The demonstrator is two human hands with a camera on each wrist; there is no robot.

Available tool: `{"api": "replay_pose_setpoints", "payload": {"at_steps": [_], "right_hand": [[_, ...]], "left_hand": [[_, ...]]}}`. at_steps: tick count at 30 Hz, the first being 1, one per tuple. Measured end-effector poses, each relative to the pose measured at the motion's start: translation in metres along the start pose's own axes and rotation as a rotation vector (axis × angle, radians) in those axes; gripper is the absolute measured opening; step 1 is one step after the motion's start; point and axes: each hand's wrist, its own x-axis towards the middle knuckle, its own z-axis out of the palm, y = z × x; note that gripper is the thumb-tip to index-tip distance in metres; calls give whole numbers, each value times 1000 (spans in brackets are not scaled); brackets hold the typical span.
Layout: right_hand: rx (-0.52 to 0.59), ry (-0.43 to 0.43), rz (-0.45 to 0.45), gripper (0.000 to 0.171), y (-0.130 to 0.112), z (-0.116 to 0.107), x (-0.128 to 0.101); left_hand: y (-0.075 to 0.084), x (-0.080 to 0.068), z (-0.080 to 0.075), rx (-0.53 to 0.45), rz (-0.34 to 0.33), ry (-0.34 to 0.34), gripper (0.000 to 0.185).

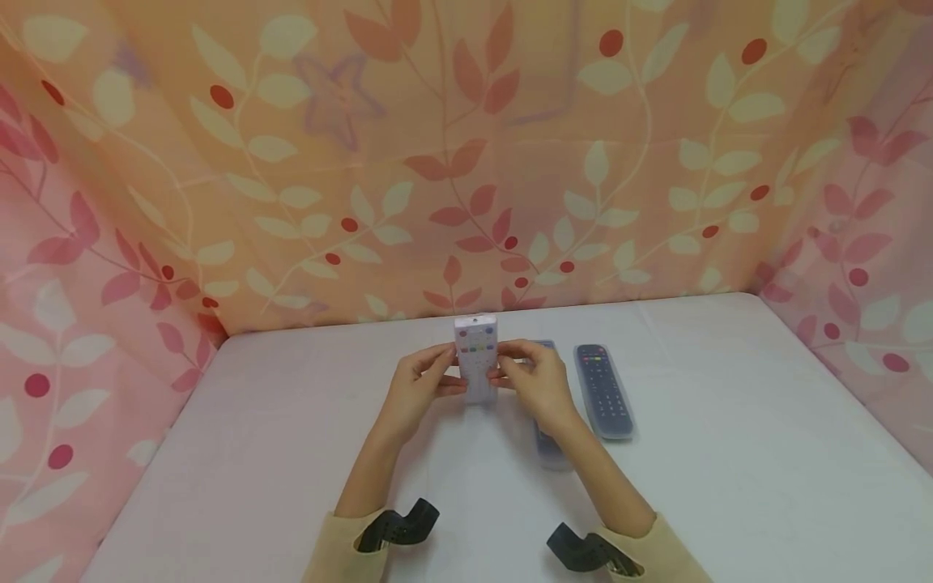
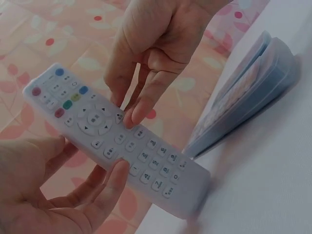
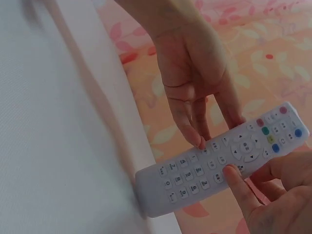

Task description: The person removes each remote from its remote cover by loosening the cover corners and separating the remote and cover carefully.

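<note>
Backdrop: draped cotton-like cloth, peach-orange ground (image 1: 466, 146), printed with trailing vines, cream and coral leaves, and red berries; hangs in soft folds behind the far edge of the table. Side panels: matching leaf-print fabric on a pink ground, one at the left (image 1: 80, 324), one at the right (image 1: 860, 267), both meeting the orange cloth at the rear corners and closing the work area on three sides. Furniture: flat table under a smooth white cover (image 1: 729, 486), its rear edge touching the backdrop. Light: even, diffuse, warm in tint; shadows on the cover faint and short. Walls, floor and windows: hidden by the cloth.
</note>
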Motion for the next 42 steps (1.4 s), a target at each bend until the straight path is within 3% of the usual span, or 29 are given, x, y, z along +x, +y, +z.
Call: {"api": "replay_pose_setpoints", "payload": {"at_steps": [24, 42], "right_hand": [[48, -10, 3, 25, -4, -3, 3], [-13, -76, 9, 30, 0, -11, 4]], "left_hand": [[0, 0, 2, 3, 66, 15, 22], [2, -2, -1, 40, 37, 5, 24]]}}
